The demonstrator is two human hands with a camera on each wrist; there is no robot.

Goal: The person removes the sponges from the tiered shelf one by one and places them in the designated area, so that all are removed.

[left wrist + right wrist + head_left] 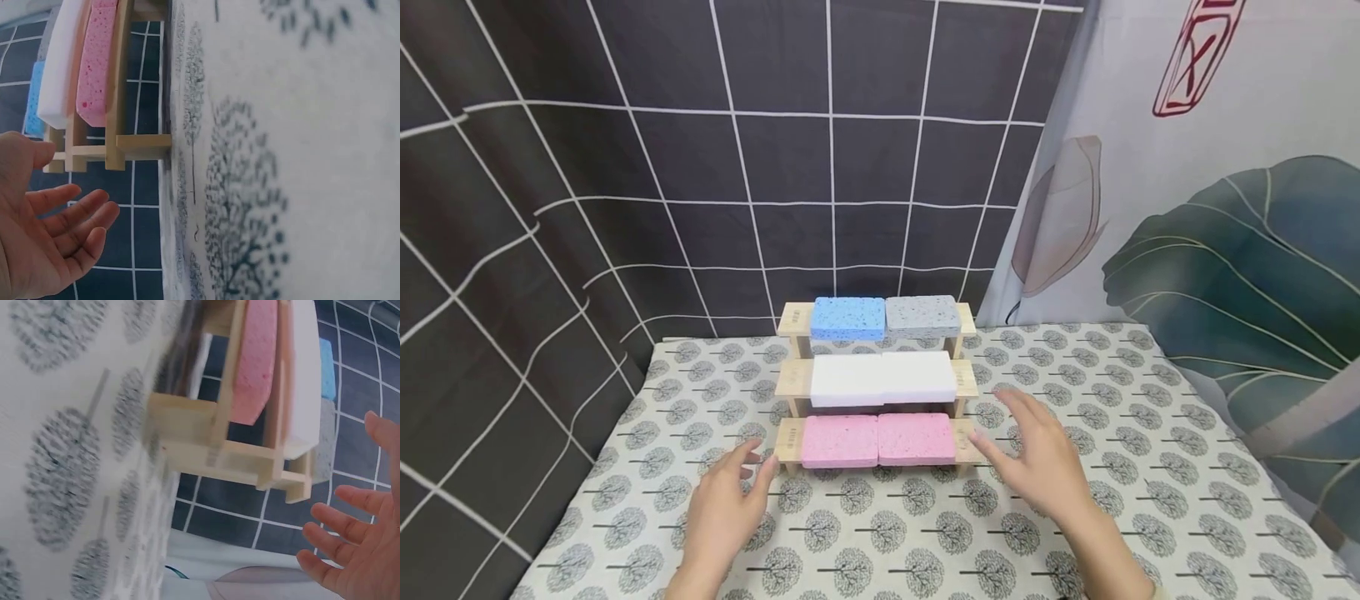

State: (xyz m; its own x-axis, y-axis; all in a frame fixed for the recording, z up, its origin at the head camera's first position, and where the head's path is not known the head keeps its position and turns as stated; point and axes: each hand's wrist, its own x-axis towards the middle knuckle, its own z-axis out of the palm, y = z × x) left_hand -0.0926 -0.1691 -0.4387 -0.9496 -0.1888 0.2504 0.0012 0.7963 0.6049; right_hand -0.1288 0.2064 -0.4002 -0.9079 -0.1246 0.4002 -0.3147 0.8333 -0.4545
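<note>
A three-step wooden rack [792,379] stands on the table with sponges in pairs on its steps. On the top step lie a blue sponge [847,317] and a grey sponge [922,316]. Two white sponges [883,379] fill the middle step, and two pink sponges [841,440] the lowest. My left hand [724,504] is beside the rack's lower left end, fingers loosely bent and holding nothing. At the lower right end, my right hand [1043,458] spreads its fingers, also holding nothing. Both wrist views show a gap between hand [59,234] and rack [219,453].
A cloth with a tree print [880,533] covers the table. Behind it hangs a dark curtain with white grid lines [880,158], which also runs along the left side. At right is a pale curtain with large leaves [1247,258].
</note>
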